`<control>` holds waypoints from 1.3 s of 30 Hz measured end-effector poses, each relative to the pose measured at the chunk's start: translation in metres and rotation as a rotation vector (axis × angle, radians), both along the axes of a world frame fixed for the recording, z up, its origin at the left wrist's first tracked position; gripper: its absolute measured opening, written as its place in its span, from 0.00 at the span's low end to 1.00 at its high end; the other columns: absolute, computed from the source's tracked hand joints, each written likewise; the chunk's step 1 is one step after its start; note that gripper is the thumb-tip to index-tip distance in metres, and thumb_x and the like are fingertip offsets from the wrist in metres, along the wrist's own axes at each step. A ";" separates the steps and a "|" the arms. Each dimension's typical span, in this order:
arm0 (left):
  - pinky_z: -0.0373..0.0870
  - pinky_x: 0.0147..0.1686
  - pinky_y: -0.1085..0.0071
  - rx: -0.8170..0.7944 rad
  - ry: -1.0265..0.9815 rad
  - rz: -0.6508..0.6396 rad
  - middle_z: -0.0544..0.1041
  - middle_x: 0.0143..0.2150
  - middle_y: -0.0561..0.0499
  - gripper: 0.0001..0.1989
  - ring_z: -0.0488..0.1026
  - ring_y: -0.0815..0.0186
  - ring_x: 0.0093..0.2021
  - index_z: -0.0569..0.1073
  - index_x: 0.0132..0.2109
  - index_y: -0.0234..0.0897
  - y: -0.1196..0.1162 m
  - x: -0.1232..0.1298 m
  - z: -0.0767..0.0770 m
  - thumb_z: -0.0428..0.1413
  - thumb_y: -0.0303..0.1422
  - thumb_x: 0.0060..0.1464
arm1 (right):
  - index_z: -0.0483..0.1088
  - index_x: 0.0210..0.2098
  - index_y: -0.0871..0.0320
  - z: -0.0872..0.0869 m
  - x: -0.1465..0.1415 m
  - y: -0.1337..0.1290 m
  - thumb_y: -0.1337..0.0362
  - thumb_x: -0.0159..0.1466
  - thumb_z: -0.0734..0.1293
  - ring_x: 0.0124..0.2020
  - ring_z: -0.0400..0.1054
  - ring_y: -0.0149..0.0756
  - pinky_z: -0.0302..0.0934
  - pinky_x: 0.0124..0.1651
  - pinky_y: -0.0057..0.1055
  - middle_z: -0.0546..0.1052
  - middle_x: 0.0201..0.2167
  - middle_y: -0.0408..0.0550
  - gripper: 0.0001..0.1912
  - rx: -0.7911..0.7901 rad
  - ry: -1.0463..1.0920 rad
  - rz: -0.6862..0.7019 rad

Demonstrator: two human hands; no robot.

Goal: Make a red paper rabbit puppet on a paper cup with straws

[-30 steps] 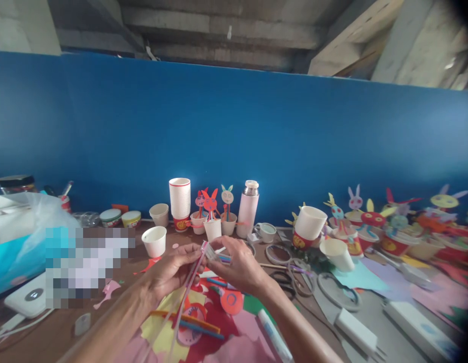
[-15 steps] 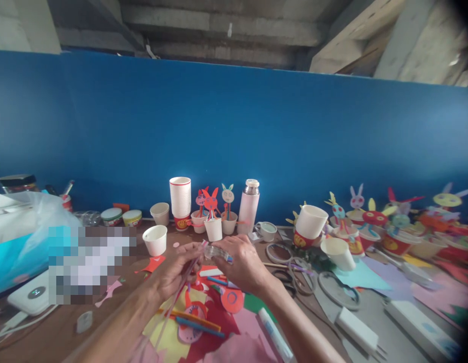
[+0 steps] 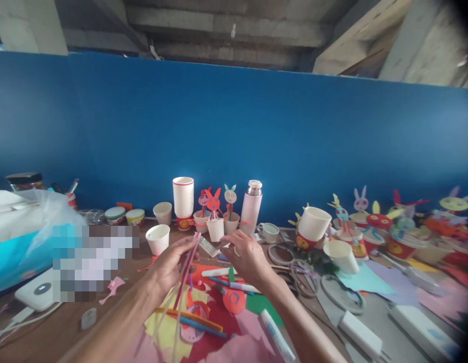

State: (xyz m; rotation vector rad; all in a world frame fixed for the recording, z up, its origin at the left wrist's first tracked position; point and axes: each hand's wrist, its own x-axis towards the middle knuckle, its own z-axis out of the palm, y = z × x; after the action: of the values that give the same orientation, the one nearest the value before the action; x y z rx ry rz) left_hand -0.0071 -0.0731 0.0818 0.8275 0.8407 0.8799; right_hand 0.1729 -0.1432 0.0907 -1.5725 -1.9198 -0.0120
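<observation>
Between the thumb and fingers of my left hand (image 3: 178,259) are thin, long pink and white strips (image 3: 185,275), probably pipe cleaners. They hang down toward me over the paper pile. My right hand (image 3: 246,253) is raised to the right with its fingers curled downward. A pale rounded edge shows under those fingers, but what it belongs to is unclear. In the gap between the hands is a greyish, see-through piece (image 3: 209,247); I cannot tell whether it lies on the table. Below are paper cut-outs, an orange stick (image 3: 192,317) and a blue stick (image 3: 203,326).
Behind the hands stand a white cup (image 3: 158,239), a cup stack (image 3: 183,197), red paper rabbits in cups and a pink flask (image 3: 252,206). To the right are cables, a white charger (image 3: 359,335), tilted cups and several paper animals. A glue stick (image 3: 277,335) lies in front.
My hands have moved apart; earlier a clear, rounded object was between them. The strips now stand more upright in my left hand. The view has shifted slightly.
</observation>
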 end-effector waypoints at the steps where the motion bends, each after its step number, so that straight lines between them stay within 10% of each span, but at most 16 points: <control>1: 0.65 0.15 0.78 0.000 0.005 0.011 0.71 0.21 0.56 0.11 0.69 0.72 0.19 0.71 0.33 0.36 0.001 0.000 0.000 0.62 0.31 0.39 | 0.71 0.37 0.53 -0.002 0.002 0.001 0.64 0.61 0.59 0.34 0.68 0.32 0.55 0.36 0.26 0.74 0.35 0.45 0.10 -0.044 -0.027 -0.016; 19: 0.62 0.18 0.78 0.340 0.141 0.245 0.71 0.22 0.55 0.13 0.66 0.73 0.19 0.73 0.30 0.32 0.021 -0.013 -0.004 0.61 0.37 0.38 | 0.74 0.30 0.57 -0.025 0.047 0.014 0.68 0.56 0.59 0.34 0.71 0.43 0.59 0.32 0.32 0.77 0.32 0.56 0.12 -0.472 -0.390 -0.396; 27: 0.67 0.18 0.75 0.298 0.116 0.247 0.71 0.22 0.54 0.11 0.69 0.68 0.24 0.71 0.29 0.33 0.020 -0.012 0.000 0.61 0.34 0.37 | 0.76 0.29 0.55 -0.025 0.066 0.008 0.68 0.40 0.69 0.37 0.71 0.47 0.63 0.35 0.34 0.77 0.34 0.52 0.14 -0.733 -0.459 -0.324; 39: 0.70 0.21 0.72 0.224 0.009 0.217 0.73 0.28 0.51 0.09 0.71 0.66 0.27 0.71 0.30 0.33 0.017 -0.012 0.004 0.60 0.30 0.38 | 0.74 0.31 0.60 -0.037 0.057 0.012 0.73 0.41 0.67 0.38 0.70 0.49 0.62 0.37 0.38 0.76 0.34 0.57 0.15 -0.761 -0.491 -0.268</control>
State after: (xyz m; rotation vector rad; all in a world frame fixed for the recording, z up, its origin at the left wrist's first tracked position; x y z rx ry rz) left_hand -0.0189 -0.0556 0.0861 0.9461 0.8613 1.1783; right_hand 0.2301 -0.1315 0.0538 -2.5141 -2.1990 0.2714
